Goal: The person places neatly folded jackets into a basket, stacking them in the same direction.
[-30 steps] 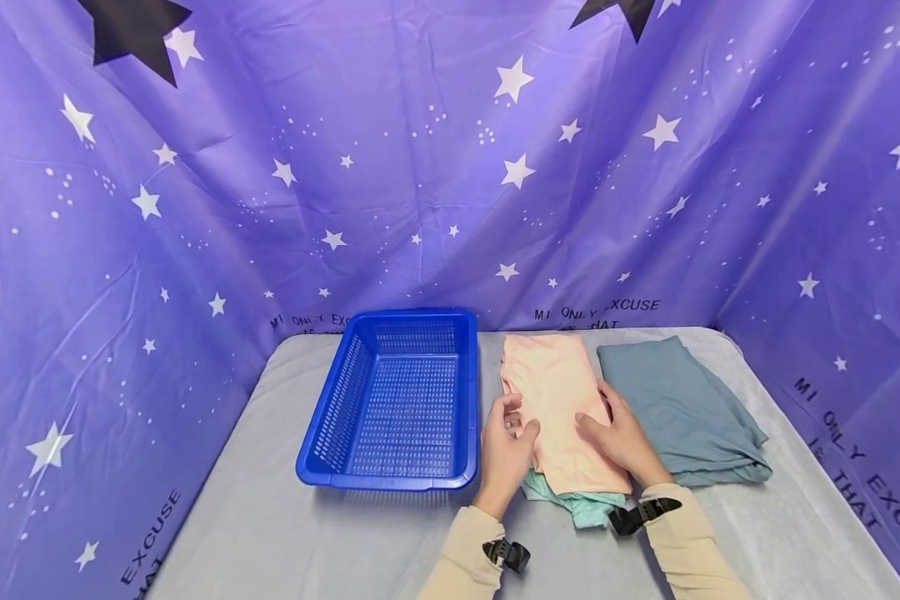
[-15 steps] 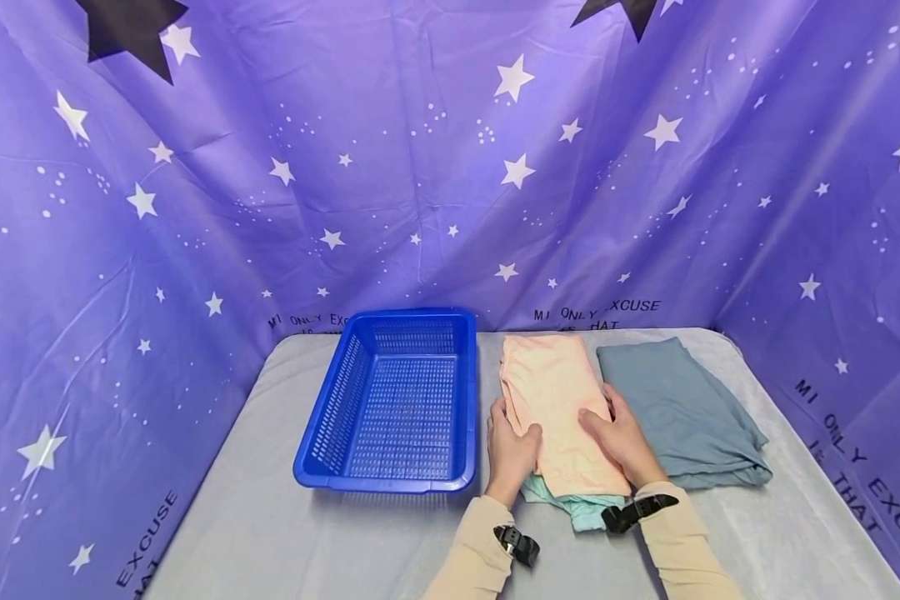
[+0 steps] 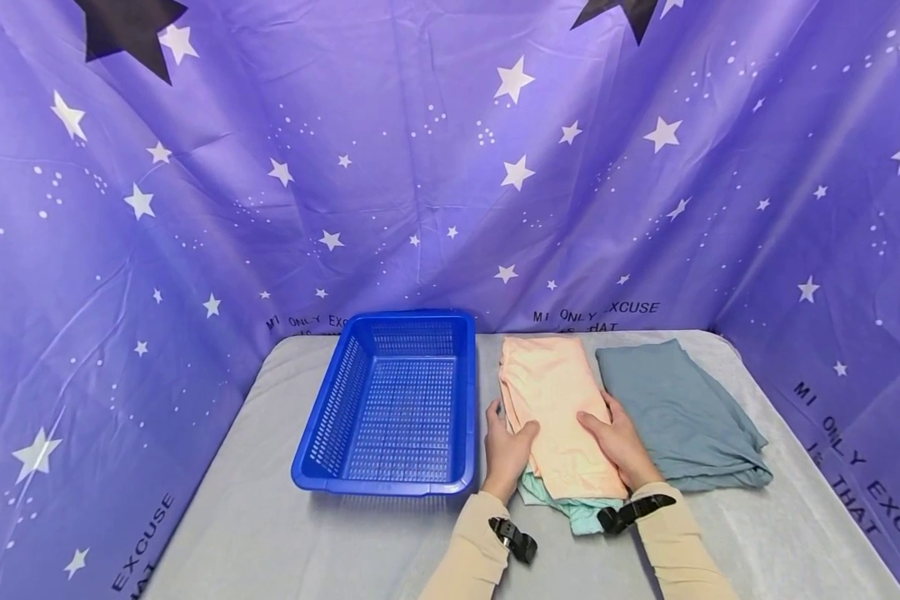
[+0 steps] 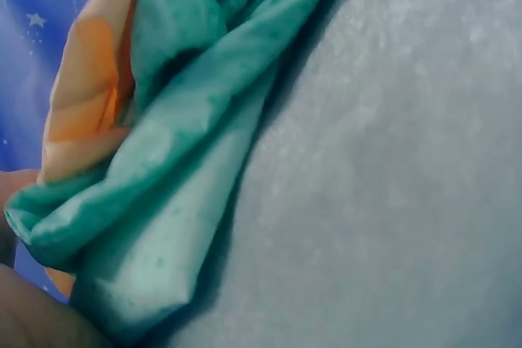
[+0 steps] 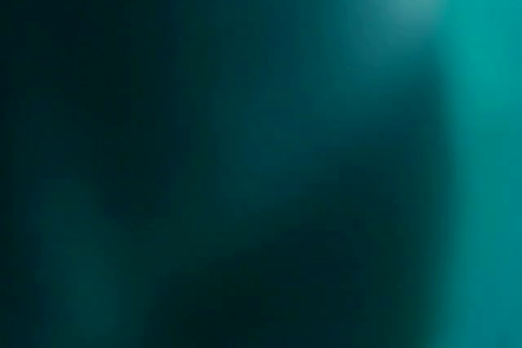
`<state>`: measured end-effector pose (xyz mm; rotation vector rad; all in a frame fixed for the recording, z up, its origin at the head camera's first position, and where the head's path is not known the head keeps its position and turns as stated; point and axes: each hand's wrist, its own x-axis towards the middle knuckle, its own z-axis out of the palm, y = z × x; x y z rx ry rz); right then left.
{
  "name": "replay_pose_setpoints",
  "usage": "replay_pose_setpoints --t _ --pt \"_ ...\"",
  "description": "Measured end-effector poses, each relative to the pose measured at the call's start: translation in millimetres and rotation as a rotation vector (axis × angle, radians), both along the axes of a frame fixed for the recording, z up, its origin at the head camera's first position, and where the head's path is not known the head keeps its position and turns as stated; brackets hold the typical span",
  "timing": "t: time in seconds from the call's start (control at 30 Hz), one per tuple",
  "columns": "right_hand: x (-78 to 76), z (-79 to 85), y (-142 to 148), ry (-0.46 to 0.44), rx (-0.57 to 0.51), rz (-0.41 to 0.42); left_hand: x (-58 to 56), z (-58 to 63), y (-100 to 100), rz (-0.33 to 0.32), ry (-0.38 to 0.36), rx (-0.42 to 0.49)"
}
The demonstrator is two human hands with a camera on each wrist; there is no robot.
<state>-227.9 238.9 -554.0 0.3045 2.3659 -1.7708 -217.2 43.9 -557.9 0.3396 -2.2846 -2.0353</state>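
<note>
A folded peach-coloured garment [image 3: 558, 392] lies over a mint-green garment [image 3: 585, 514], whose crumpled end sticks out at the near side. My left hand [image 3: 508, 454] grips the stack's left edge, thumb on top and fingers down the side. Opposite it, my right hand [image 3: 622, 442] grips the right edge, its thumb on the peach fabric and most fingers hidden. In the left wrist view, the green garment [image 4: 175, 160] hangs in folds below the peach one [image 4: 86, 95], with fingers [image 4: 37, 307] at the lower left. The right wrist view is dark, blurred green.
To the left stands a blue perforated basket [image 3: 462, 400] with nothing in it. A folded grey-blue garment [image 3: 682, 417] lies just right of the stack. The grey-covered table [image 3: 292, 542] meets a purple star-patterned curtain [image 3: 420, 183] behind and at both sides.
My left hand has moved its fingers from above the stack's left edge down along its side. The right hand keeps nearly the same hold on the other edge.
</note>
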Motion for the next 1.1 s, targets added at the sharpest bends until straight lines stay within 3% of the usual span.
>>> replay_pose_setpoints --t 0.17,0.37,0.77,1.1 --pt "0.6 -3.5 -0.1 -0.003 -0.029 0.015 -3.8 -2.3 -2.0 -0.044 -0.011 0.026" --pt "2.1 -5.8 -0.4 -0.006 -0.024 0.051 -3.8 -3.9 -4.5 -0.086 -0.037 -0.003" --pt "1.9 -6.2 2.3 0.019 -0.060 0.081 -5.3 -6.3 -6.1 -0.136 0.003 -0.005" --pt "5.3 -6.0 3.8 0.046 0.001 0.089 -3.9 -6.9 -6.9 -0.168 -0.005 0.021"
